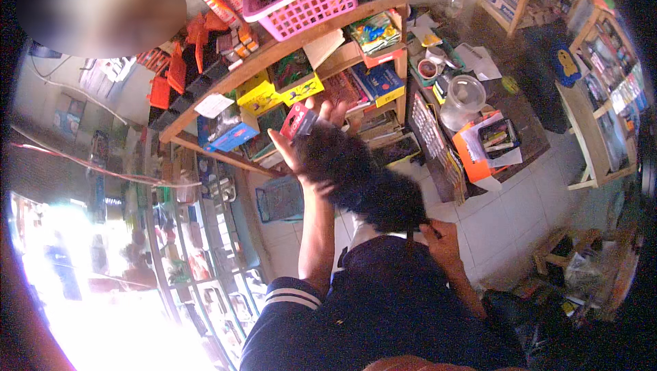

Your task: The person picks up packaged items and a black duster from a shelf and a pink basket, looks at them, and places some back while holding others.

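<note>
A dark fluffy thing [364, 176], its kind unclear, stretches across the space in front of my chest. Its upper end lies in my left hand [313, 150], whose thumb and fingertips spread around it; the palm is mostly hidden. Beside that thumb a red card with writing [299, 120] shows against the fluffy thing. At the lower right end, my right hand [442, 245] pinches a thin dark part with bent fingers, close to my collar. The grip there is partly hidden.
Ahead stands a wooden shelf [328, 23] with a pink plastic basket [308, 9] and goods in yellow and blue boxes. At right is a dark table [531, 140] with a clear plastic container [464, 99] and an orange box [469, 150]. Glass-fronted shelving [197, 273] stands at left.
</note>
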`<move>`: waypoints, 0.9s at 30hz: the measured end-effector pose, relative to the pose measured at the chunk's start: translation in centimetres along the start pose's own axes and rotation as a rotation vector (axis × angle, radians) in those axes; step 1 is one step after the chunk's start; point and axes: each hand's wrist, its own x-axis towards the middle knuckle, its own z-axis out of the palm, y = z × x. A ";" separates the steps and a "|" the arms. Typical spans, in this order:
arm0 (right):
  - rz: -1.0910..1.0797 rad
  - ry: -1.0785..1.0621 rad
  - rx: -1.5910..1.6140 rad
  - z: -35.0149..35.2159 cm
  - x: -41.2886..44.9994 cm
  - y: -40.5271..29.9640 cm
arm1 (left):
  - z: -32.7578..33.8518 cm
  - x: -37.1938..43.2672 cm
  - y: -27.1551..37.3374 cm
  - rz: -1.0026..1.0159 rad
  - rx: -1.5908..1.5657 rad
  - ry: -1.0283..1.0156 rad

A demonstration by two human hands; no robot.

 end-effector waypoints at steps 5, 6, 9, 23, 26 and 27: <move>-0.160 0.056 0.016 0.1 -0.2 0.9 | 0.8 -0.4 -0.9 -0.026 -0.072 -0.195; -0.108 0.044 0.006 -0.2 -0.1 0.9 | 1.8 -0.7 -1.2 -0.003 -0.155 -0.071; -0.011 -0.040 -0.009 -0.9 0.7 0.6 | 0.0 -0.4 -1.2 0.079 0.046 0.244; 0.144 -0.287 0.250 5.3 3.7 -2.8 | -5.3 -1.5 3.9 0.111 -0.028 -0.108; 0.169 -0.410 0.208 6.8 5.3 -3.6 | -5.7 -3.6 7.0 0.175 0.031 -0.022; 0.111 -0.493 0.143 7.6 5.9 -4.2 | -6.0 -4.4 8.1 0.195 0.047 0.007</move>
